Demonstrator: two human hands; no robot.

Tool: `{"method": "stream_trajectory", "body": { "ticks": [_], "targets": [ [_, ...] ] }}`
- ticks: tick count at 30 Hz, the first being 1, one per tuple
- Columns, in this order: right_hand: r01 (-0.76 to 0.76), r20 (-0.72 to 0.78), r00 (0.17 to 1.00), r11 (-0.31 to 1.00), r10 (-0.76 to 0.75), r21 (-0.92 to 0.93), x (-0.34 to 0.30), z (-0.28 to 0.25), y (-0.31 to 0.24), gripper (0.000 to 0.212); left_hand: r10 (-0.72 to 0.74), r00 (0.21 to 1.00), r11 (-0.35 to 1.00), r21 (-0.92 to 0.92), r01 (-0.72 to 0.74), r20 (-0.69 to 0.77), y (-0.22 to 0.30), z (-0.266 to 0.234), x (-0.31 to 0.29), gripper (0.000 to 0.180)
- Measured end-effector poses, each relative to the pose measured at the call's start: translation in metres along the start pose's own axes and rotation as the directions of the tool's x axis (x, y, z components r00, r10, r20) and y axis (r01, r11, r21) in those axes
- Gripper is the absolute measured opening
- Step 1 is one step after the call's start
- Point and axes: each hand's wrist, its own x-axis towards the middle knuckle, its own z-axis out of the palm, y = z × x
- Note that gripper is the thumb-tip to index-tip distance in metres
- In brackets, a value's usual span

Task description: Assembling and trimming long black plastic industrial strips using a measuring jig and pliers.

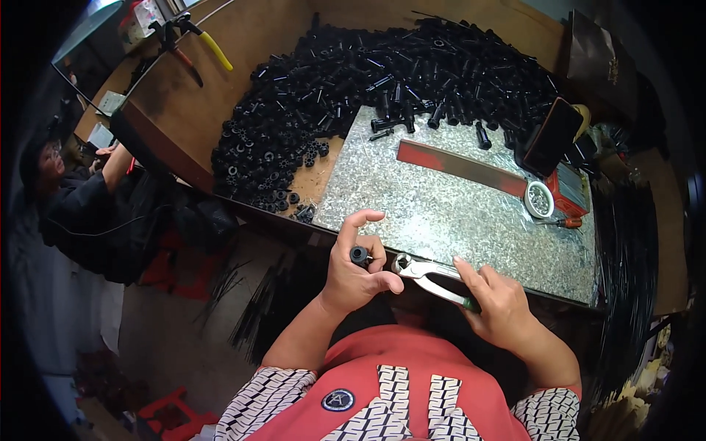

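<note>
My left hand (344, 275) is curled around a small black cylindrical part (359, 255) with a round hole in its end. Its index finger and thumb are bent apart from each other, while the other fingers press the part against the palm. In my right hand (501, 307) is a pair of end-cutting pincers (430, 278), gripped by the handles. The pincers' silver jaws point left, close beside the left thumb. Both hands are above the near edge of a speckled stone slab (353, 184).
A large heap of black parts (412, 73) covers the bench's far side. On the slab lie a flat reddish bar (460, 167), a white cup (539, 200) of small bits, a red box (570, 189) and a phone (553, 136). Another person (81, 198) sits at far left.
</note>
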Motion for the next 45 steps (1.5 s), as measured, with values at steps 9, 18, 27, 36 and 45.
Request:
{"method": "stream_trajectory", "body": {
  "ticks": [9, 18, 27, 36, 45],
  "targets": [
    [0.051, -0.173, 0.979, 0.955, -0.105, -0.292, -0.001, 0.008, -0.008, 0.064, -0.025, 0.998, 0.995, 0.101, 0.019, 0.057, 0.007, 0.016, 0.0, 0.082],
    [0.093, -0.2, 0.956, 0.866, -0.217, -0.492, -0.005, 0.005, 0.002, 0.061, -0.002, 0.999, 0.984, 0.18, -0.006, 0.045, 0.005, 0.024, -0.004, 0.081],
    [-0.013, 0.063, 0.998, 0.996, 0.019, -0.085, -0.003, -0.02, -0.012, 0.076, 0.063, 0.996, 0.973, 0.22, -0.074, 0.055, 0.001, 0.025, -0.004, 0.087],
    [0.133, -0.077, 0.985, 0.962, -0.155, -0.238, -0.005, -0.023, -0.006, 0.08, 0.001, 0.997, 0.998, 0.07, -0.006, 0.075, -0.001, 0.017, -0.004, 0.097],
    [0.13, 0.006, 0.991, 0.962, -0.133, -0.239, -0.016, -0.028, -0.015, 0.062, -0.021, 0.978, 0.991, 0.135, -0.007, 0.206, 0.007, 0.02, -0.01, 0.075]
  ]
}}
